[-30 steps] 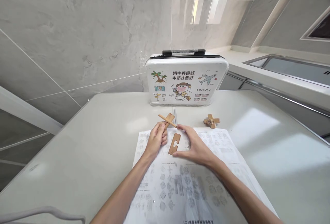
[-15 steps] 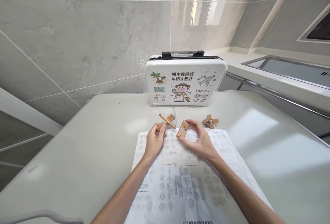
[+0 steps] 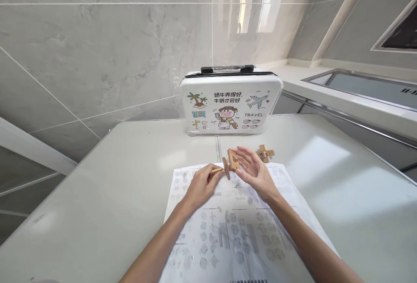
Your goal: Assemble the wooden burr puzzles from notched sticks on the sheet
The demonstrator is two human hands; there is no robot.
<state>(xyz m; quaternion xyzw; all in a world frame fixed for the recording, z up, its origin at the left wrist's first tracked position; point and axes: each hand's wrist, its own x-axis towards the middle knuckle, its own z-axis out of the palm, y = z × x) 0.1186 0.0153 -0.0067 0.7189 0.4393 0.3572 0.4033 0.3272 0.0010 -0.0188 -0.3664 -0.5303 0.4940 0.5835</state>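
My left hand [image 3: 199, 188] is closed around a slim wooden puzzle stick [image 3: 216, 170] that points right. At its end stands a flat wooden crosspiece [image 3: 226, 168], tilted a little. My right hand [image 3: 256, 173] holds a rectangular wooden puzzle piece with a cut-out [image 3: 233, 160] between thumb and fingers, the other fingers stretched out behind it. The crosspiece and the cut-out piece meet or nearly meet; I cannot tell if they touch. Under both hands lies a printed instruction sheet [image 3: 239, 226] with several small diagrams.
A cross-shaped wooden puzzle [image 3: 267, 153] rests just beyond my right hand, partly hidden by it. A white cartoon travel case [image 3: 213, 120] in clear wrap stands at the back of the pale table [image 3: 114, 187]. Tiled wall [image 3: 97, 57] rises behind; a counter [image 3: 352, 100] is at right.
My left hand has moved right and turned, swinging the stick and crosspiece toward the cut-out piece. My right hand's fingers have straightened, and the cut-out piece has turned more upright.
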